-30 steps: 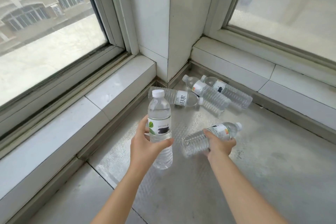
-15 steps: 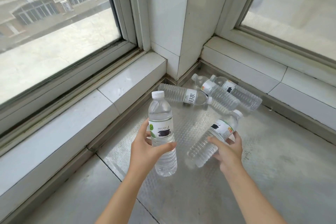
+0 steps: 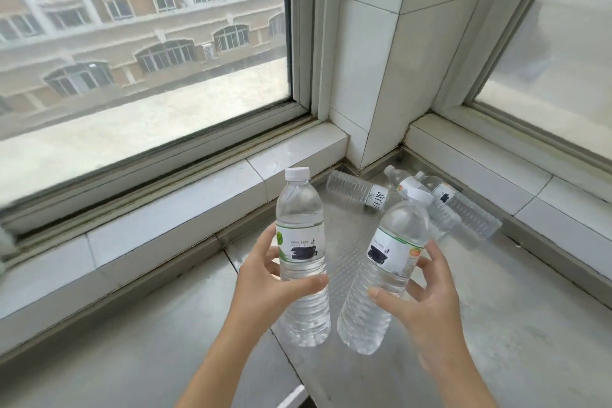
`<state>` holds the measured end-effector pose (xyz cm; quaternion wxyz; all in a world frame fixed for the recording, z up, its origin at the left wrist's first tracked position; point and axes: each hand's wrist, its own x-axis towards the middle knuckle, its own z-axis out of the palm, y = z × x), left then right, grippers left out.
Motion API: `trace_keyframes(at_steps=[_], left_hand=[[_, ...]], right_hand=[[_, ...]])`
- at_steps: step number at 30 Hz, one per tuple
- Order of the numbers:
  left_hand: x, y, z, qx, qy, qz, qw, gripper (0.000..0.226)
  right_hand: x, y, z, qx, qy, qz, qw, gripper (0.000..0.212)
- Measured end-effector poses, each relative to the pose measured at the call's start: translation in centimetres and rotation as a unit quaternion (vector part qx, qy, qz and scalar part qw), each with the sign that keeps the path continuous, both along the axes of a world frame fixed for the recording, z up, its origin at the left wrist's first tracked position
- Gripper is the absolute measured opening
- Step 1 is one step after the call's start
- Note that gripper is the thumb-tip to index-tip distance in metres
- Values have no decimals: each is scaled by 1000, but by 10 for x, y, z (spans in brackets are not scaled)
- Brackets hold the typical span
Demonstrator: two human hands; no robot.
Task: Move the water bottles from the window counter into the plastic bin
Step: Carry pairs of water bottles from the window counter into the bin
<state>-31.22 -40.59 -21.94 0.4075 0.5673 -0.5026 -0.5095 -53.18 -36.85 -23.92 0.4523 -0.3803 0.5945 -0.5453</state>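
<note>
My left hand (image 3: 265, 288) grips a clear water bottle (image 3: 301, 225) with a white cap, upright and lifted off the counter. My right hand (image 3: 427, 305) holds a second water bottle (image 3: 384, 265) with a white label, nearly upright and leaning right at the top. Three more bottles lie on their sides in the counter's far corner: one with a black-lettered label (image 3: 357, 190), one with an orange-marked label (image 3: 409, 184) and one further right (image 3: 467, 209). The plastic bin is not in view.
The grey window counter (image 3: 496, 325) meets a white tiled ledge (image 3: 172, 205) on the left and another ledge (image 3: 516, 175) on the right. A tiled pillar (image 3: 381, 76) stands in the corner between two large windows.
Both hands have raised their bottles higher off the counter. The right-hand bottle has swung from a slant to nearly upright. The view has tilted up toward the windows.
</note>
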Motion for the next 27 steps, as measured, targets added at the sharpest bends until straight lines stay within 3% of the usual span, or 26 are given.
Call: trace_keyframes(at_steps=[7, 14, 19, 27], left_hand=[[13, 98, 30, -29, 13, 131, 991, 85], [54, 199, 56, -46, 4, 248, 968, 95], [101, 276, 67, -63, -28, 353, 933, 100], [171, 433, 73, -75, -56, 513, 853, 86]], right_hand=[[10, 54, 36, -41, 12, 114, 993, 106], [65, 93, 61, -83, 16, 259, 962, 104], [127, 126, 75, -99, 7, 374, 922, 105], [246, 213, 86, -124, -10, 552, 825, 106]])
